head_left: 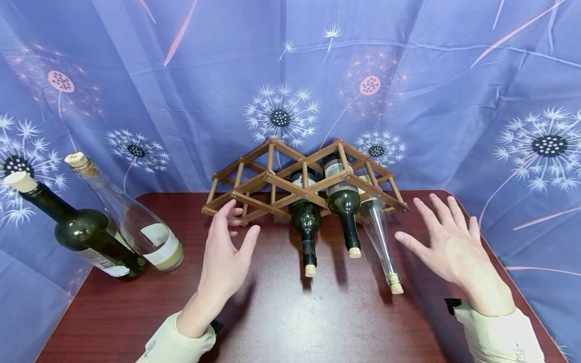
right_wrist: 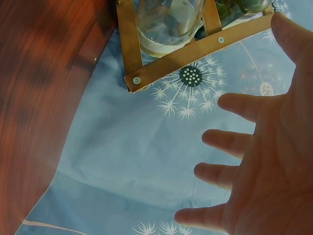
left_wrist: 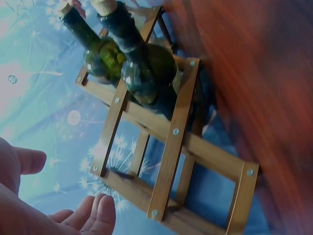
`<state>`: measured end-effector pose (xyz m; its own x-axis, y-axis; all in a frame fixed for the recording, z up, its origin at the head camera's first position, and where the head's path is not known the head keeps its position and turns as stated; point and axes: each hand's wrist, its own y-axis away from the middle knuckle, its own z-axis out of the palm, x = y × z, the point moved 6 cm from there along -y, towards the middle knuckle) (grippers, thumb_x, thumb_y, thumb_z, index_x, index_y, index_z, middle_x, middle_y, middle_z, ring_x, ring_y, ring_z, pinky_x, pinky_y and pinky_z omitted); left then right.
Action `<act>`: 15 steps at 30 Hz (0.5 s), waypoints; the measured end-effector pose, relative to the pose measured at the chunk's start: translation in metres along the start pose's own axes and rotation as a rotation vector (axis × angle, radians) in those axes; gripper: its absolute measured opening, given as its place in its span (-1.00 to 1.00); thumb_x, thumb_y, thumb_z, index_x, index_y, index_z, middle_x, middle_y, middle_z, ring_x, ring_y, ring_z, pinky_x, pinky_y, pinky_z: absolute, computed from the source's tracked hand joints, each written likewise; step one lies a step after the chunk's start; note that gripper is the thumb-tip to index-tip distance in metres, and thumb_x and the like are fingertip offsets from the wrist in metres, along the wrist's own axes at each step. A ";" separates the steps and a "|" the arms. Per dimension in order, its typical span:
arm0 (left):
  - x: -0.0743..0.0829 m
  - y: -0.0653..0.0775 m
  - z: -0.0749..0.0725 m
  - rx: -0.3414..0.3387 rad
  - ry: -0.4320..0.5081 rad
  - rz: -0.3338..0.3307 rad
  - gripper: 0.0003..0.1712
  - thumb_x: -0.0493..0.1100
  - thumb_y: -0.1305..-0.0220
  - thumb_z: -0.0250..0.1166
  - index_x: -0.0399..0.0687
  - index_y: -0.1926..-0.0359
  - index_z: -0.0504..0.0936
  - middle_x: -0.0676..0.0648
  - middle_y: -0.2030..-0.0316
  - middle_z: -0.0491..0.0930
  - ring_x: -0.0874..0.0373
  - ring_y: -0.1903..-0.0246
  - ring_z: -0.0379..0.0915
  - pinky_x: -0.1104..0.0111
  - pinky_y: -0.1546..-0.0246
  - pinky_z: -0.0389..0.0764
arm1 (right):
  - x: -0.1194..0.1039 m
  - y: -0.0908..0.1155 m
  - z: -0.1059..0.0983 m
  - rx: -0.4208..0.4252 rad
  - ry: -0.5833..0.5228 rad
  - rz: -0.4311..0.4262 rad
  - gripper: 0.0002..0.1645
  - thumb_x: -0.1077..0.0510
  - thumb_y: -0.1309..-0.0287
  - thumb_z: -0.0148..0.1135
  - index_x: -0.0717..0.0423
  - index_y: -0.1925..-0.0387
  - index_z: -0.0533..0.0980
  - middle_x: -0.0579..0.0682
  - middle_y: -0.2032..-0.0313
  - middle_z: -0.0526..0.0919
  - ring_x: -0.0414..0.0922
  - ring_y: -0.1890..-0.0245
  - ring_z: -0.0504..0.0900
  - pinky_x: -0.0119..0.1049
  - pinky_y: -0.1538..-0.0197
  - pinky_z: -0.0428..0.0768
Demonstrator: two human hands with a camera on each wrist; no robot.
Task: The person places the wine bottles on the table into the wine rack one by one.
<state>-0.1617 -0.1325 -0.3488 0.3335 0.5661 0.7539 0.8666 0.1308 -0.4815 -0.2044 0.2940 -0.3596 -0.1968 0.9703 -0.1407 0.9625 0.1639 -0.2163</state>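
A wooden lattice wine rack (head_left: 268,177) stands at the back of the table, holding two dark green bottles (head_left: 306,218) and one clear bottle (head_left: 378,229), corked necks toward me. My left hand (head_left: 227,252) is at the rack's left front, fingers relaxed and holding nothing. In the left wrist view its fingers (left_wrist: 104,215) appear beside the rack's slats. To the right of the rack, my right hand (head_left: 454,247) is spread with nothing in it; the right wrist view shows its straight fingers (right_wrist: 227,139) apart from the rack's end.
On the left of the table stand a corked dark green bottle (head_left: 83,229) and a corked clear bottle (head_left: 136,222) with a little yellowish content at its base. A blue dandelion-print cloth (head_left: 218,75) hangs behind and around the reddish-brown table (head_left: 281,322).
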 end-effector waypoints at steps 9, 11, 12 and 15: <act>0.008 -0.005 -0.029 0.179 -0.111 0.133 -0.21 -0.07 -0.28 0.35 -0.12 -0.45 0.25 -0.09 -0.18 0.45 0.03 -0.05 0.35 0.20 0.01 0.42 | 0.000 0.000 -0.001 0.008 0.003 -0.005 0.15 -0.54 -0.17 0.06 -0.03 -0.58 0.03 0.26 -0.51 -0.03 0.26 -0.51 -0.35 0.59 -0.17 -0.28; 0.009 -0.005 -0.035 0.225 -0.133 0.164 -0.21 -0.08 -0.26 0.36 -0.14 -0.44 0.27 -0.11 -0.18 0.45 0.01 -0.10 0.32 0.20 0.00 0.40 | 0.000 0.000 -0.001 0.008 0.005 -0.004 0.15 -0.54 -0.18 0.06 -0.03 -0.58 0.03 0.26 -0.51 -0.04 0.26 -0.51 -0.35 0.59 -0.17 -0.28; 0.009 -0.005 -0.038 0.252 -0.141 0.182 -0.21 -0.08 -0.25 0.37 -0.16 -0.43 0.28 -0.12 -0.18 0.45 -0.01 -0.11 0.32 0.20 -0.01 0.38 | 0.000 0.000 -0.001 0.008 0.005 -0.004 0.15 -0.54 -0.18 0.05 -0.03 -0.58 0.02 0.25 -0.51 -0.04 0.26 -0.51 -0.35 0.58 -0.17 -0.28; 0.012 -0.005 -0.049 0.360 -0.159 0.254 -0.22 -0.10 -0.21 0.38 -0.22 -0.40 0.32 -0.20 -0.19 0.44 -0.10 -0.13 0.29 0.16 -0.06 0.31 | 0.000 0.000 -0.001 0.009 0.005 -0.004 0.15 -0.54 -0.18 0.05 -0.03 -0.58 0.02 0.26 -0.51 -0.03 0.26 -0.51 -0.35 0.58 -0.17 -0.29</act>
<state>-0.1439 -0.1662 -0.3149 0.4327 0.7308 0.5279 0.5719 0.2302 -0.7874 -0.2040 0.2939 -0.3590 -0.1997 0.9705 -0.1348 0.9600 0.1661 -0.2256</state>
